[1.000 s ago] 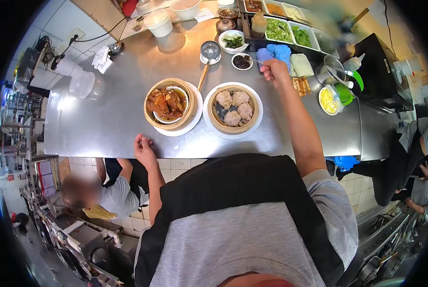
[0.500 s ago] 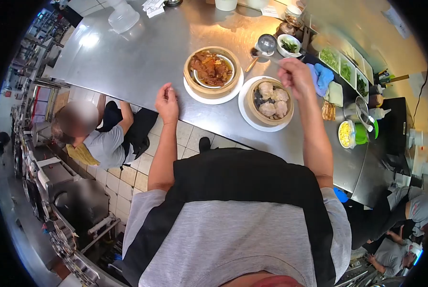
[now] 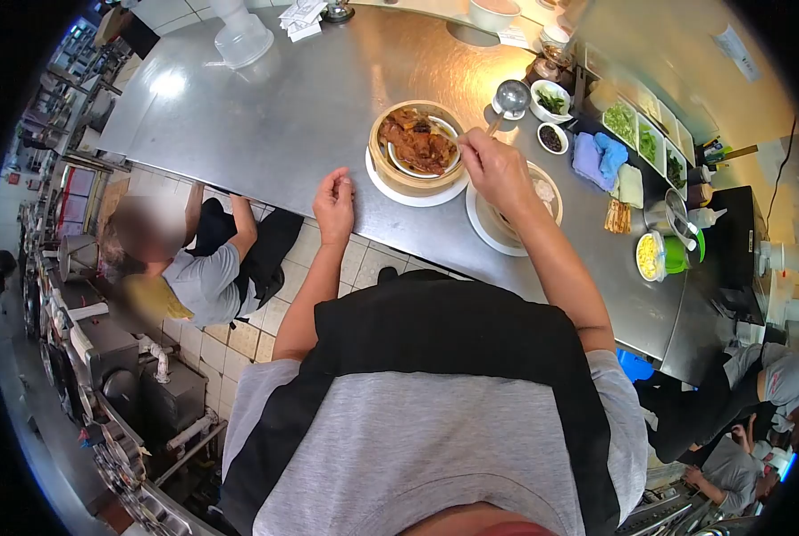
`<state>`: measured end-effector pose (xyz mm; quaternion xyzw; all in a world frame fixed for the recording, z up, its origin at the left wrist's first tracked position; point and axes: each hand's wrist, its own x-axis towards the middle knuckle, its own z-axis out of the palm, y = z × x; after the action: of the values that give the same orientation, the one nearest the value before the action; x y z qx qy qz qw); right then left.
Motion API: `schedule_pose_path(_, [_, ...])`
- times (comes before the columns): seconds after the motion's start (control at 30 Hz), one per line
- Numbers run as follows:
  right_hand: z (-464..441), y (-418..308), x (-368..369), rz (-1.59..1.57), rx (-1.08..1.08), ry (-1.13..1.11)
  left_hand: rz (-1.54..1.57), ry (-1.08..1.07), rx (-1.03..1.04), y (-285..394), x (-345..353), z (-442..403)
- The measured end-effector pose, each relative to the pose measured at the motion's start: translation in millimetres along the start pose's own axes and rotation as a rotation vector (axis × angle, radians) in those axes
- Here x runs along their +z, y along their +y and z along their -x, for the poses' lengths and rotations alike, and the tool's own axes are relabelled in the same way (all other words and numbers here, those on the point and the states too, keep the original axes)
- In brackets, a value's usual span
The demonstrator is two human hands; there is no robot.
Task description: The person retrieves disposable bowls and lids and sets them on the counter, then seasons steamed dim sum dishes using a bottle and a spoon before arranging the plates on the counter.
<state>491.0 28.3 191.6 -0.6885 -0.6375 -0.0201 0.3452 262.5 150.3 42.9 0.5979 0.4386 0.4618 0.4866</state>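
Note:
My left hand [image 3: 334,207] hovers at the table's near edge, fingers loosely curled and slightly apart, holding nothing. With my right hand [image 3: 500,174] I pinch a thin spoon [image 3: 447,136], its far end over brown sauced food [image 3: 414,143]. Dark bits show near that end. This food sits in a white bowl inside a round bamboo steamer [image 3: 380,161] on a white plate [image 3: 417,200]. My right hand and forearm partly cover a second steamer [image 3: 553,202] of pale dumplings [image 3: 542,189]. Behind it stands a small white dish of dark sauce [image 3: 552,138].
A metal ladle [image 3: 512,96] rests beyond my right hand, beside a bowl of greens [image 3: 550,101]. Cloths [image 3: 599,159], a tub of yellow pieces [image 3: 650,256] and trays of chopped greens [image 3: 620,122] line the right. A person [image 3: 205,281] is at the left; others are lower right.
My right hand has brought the spoon from the dark sauce dish leftward to the brown food. My left hand has risen to the table edge. The whole view has turned and shifted.

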Motion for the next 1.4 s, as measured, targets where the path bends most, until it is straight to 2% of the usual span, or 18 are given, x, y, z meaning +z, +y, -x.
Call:
schedule_pose_path(0.3, [6.8, -1.2, -0.1, 0.069, -0.176, 0.096, -0.025, -0.003, -0.005, 2.9, 0.2, -0.8])
schedule_pose_path(0.4, [9.5, -1.5, -1.4, 0.088, -0.189, 0.066, -0.037, 0.003, -0.006, 2.0, -0.1, 0.2])
schedule_pose_path(0.5, [9.5, 2.8, -4.5, 0.052, -0.104, 0.021, -0.017, -0.003, -0.013, -0.6, -2.1, -2.0])
schedule_pose_path(0.67, [9.0, 36.6, -39.4, -0.435, 0.382, 0.227, -0.009, -0.016, -0.019, -5.1, 0.6, -1.0])
schedule_pose_path(0.73, [16.0, 77.0, -57.6, -0.311, 0.446, 0.307, -0.002, -0.050, -0.105, -1.2, 1.3, 1.9])
schedule_pose_path(0.83, [28.1, 122.4, -80.2, 0.190, 0.452, 0.261, 0.015, -0.095, -0.200, 7.7, 6.2, 6.8])
schedule_pose_path(0.93, [43.2, 168.4, -71.1, 0.482, 0.401, 0.208, 0.017, -0.137, -0.272, 14.1, 15.2, 12.2])
schedule_pose_path(1.07, [66.1, 209.5, -41.9, 0.496, 0.452, 0.214, 0.018, -0.132, -0.277, 3.9, 32.2, 10.2])
schedule_pose_path(1.1, [71.7, 217.3, -34.8, 0.441, 0.418, 0.262, 0.074, -0.129, -0.336, 21.8, 37.9, 13.0])
schedule_pose_path(1.17, [77.2, 220.7, -27.1, 0.349, 0.406, 0.369, 0.029, -0.151, -0.359, 15.1, 38.5, 8.2])
schedule_pose_path(1.27, [79.9, 219.4, -29.6, 0.109, 0.592, 0.295, 0.007, -0.144, -0.351, 18.6, 41.5, 6.3])
schedule_pose_path(1.37, [88.2, 214.3, -35.7, -0.082, 0.643, 0.268, 0.030, -0.163, -0.373, 18.5, 40.1, 0.4])
schedule_pose_path(1.4, [91.3, 207.5, -42.2, -0.037, 0.631, 0.305, 0.016, -0.166, -0.379, 19.7, 38.8, -1.9])
